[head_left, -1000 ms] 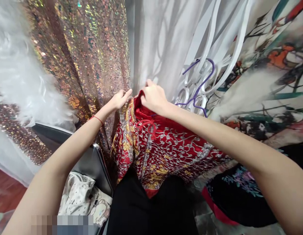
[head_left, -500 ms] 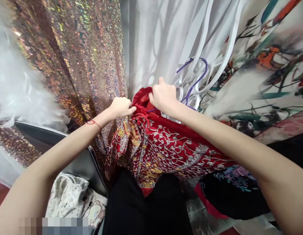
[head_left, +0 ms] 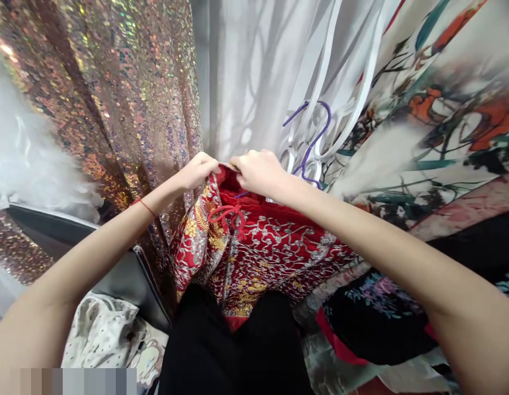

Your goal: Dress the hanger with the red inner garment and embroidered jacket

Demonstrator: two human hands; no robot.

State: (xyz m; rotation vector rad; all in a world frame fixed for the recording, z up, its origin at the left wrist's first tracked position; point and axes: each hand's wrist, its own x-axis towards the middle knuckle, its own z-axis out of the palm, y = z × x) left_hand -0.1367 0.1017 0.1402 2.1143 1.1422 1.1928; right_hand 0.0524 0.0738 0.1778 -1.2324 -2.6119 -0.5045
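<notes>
A red garment with silver and gold embroidery hangs down over my black-clad legs. My left hand is closed on the left part of its top edge. Close beside it, my right hand grips the same edge, fingers curled over it. Between and below the hands the opening shows red lining, and a red cord bow sits at the front. A purple hanger stands behind my right hand; part of its purple wire shows inside the opening, the rest is hidden by cloth.
Sequined cloth and white feathers are at the left, above a black chair with spotted white clothing. White curled metalwork and floral fabric stand at the right. Black embroidered cloth lies low right.
My right hand has moved left and slightly down, closer to my left hand. The bow now shows more fully. The view has shifted, so the surroundings appear further left.
</notes>
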